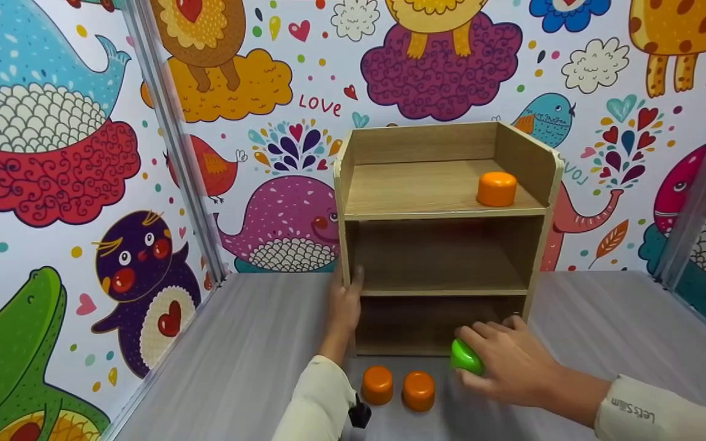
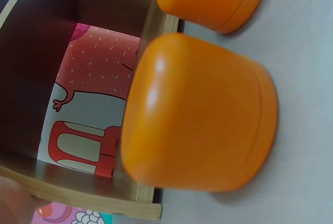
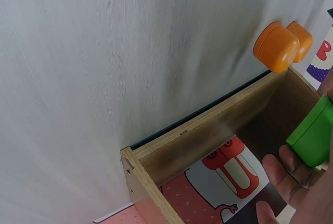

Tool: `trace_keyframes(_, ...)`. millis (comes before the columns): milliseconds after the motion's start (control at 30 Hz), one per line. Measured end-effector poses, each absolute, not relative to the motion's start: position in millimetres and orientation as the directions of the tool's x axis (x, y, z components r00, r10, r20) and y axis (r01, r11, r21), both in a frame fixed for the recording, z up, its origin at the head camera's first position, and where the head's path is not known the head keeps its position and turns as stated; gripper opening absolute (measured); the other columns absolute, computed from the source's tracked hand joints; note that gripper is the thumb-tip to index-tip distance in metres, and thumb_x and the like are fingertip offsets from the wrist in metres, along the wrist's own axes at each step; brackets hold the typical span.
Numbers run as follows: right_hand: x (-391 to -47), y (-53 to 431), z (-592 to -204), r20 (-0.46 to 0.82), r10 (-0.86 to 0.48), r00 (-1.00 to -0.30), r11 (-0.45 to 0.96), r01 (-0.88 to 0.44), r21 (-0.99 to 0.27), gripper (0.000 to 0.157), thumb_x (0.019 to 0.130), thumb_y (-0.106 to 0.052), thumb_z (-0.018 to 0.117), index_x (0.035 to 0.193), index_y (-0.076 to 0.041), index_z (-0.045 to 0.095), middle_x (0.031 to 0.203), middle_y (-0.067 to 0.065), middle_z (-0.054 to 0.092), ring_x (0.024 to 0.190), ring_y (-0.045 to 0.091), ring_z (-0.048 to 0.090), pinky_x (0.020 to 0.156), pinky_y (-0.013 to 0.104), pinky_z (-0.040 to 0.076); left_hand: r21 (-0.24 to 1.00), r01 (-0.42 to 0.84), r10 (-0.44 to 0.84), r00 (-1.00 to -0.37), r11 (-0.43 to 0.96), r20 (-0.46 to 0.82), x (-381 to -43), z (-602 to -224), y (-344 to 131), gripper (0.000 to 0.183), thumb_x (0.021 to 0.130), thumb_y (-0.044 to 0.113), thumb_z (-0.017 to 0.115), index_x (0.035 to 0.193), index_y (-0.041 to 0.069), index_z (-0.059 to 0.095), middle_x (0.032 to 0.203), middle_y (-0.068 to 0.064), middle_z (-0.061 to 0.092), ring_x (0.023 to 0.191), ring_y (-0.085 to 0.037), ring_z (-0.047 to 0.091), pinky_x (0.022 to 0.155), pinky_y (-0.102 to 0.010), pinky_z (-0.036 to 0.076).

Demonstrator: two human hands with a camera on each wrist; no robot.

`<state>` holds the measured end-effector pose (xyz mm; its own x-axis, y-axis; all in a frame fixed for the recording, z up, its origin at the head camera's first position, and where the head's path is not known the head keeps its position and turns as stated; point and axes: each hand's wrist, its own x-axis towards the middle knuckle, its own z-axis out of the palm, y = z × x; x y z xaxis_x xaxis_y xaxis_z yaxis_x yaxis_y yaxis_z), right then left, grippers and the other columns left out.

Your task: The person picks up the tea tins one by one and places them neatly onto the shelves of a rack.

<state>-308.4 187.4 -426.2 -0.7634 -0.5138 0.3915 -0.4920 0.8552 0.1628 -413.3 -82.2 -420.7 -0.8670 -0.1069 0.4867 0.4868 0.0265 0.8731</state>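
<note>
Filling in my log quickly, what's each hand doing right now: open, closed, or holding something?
Left hand: holding the wooden shelf by its left side.
Right hand: holding the green piece.

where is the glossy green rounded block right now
In the head view, the green block is held in the person's right hand, in front of the wooden shelf unit, right of two glossy orange rounded blocks.

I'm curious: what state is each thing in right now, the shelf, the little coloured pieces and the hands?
Wooden shelf: upright, front open.
Top orange piece: standing on the shelf's top board.
Left orange piece: standing on the table, rounded end up.
Right orange piece: the same, beside it.
Green piece: tilted, held.
Right hand: holding the green piece.
Left hand: gripping the shelf's left side.
</note>
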Motion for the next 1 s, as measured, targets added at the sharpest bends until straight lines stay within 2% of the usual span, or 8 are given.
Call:
trace_keyframes(133,-308,187,-423,0.37,-0.496,-0.786,0.867,-0.475,0.152,0.046,0.08,-0.064,0.056,0.113,-0.032,0.055,0.085,-0.018,0.052,0.074,0.003,0.046,0.074,0.04,0.037,0.874,0.485,-0.108,-0.868,0.025,0.484,-414,-422,-83,0.058,0.098,0.025,0.05,0.149,0.011,0.025,0.153,-0.01,0.027,0.141,-0.024,0.022,0.114,-0.044,0.02)
trace_keyframes(400,-307,187,-416,0.347,-0.472,-0.81,0.881,-0.451,0.145,0.047,0.08,-0.066,0.054,0.112,-0.032,0.055,0.086,-0.017,0.052,0.074,0.003,0.045,0.073,0.038,0.037,0.861,0.507,-0.134,-0.851,0.038,0.508,-442,-447,-82,0.06,0.096,0.035,0.051,0.149,0.021,0.027,0.153,-0.003,0.028,0.141,-0.019,0.022,0.115,-0.042,0.019)
trace_keyframes(567,-307,189,-414,0.389,-0.479,-0.787,0.876,-0.459,0.151,0.044,0.079,-0.063,0.057,0.11,-0.032,0.055,0.083,-0.018,0.05,0.072,0.001,0.043,0.072,0.037,0.036,0.856,0.516,-0.124,-0.847,0.038,0.517,-443,-447,-82,0.06,0.097,0.035,0.05,0.149,0.021,0.025,0.154,-0.002,0.026,0.142,-0.018,0.02,0.116,-0.041,0.017)
trace_keyframes(767,-305,192,-414,0.453,-0.5,-0.738,0.862,-0.474,0.18,0.041,0.077,-0.057,0.063,0.108,-0.03,0.056,0.08,-0.019,0.047,0.07,0.0,0.043,0.071,0.035,0.035,0.877,0.475,-0.119,-0.869,0.076,0.481,-442,-447,-83,0.064,0.095,0.044,0.049,0.15,0.026,0.021,0.155,0.003,0.023,0.142,-0.016,0.019,0.115,-0.04,0.018)
trace_keyframes(833,-304,192,-413,0.456,-0.497,-0.738,0.864,-0.472,0.178,0.041,0.077,-0.056,0.063,0.108,-0.031,0.055,0.081,-0.019,0.047,0.071,0.0,0.043,0.072,0.035,0.035,0.88,0.467,-0.118,-0.872,0.082,0.474,-442,-447,-83,0.064,0.095,0.046,0.049,0.15,0.029,0.021,0.154,0.004,0.023,0.142,-0.014,0.019,0.115,-0.039,0.018)
trace_keyframes(1000,-304,192,-408,0.441,-0.486,-0.754,0.871,-0.461,0.17,0.041,0.077,-0.057,0.063,0.109,-0.032,0.055,0.082,-0.019,0.048,0.073,0.001,0.044,0.073,0.036,0.037,0.875,0.478,-0.115,-0.867,0.074,0.484,-442,-446,-83,0.063,0.096,0.043,0.049,0.15,0.027,0.021,0.154,0.003,0.024,0.142,-0.015,0.02,0.115,-0.041,0.018)
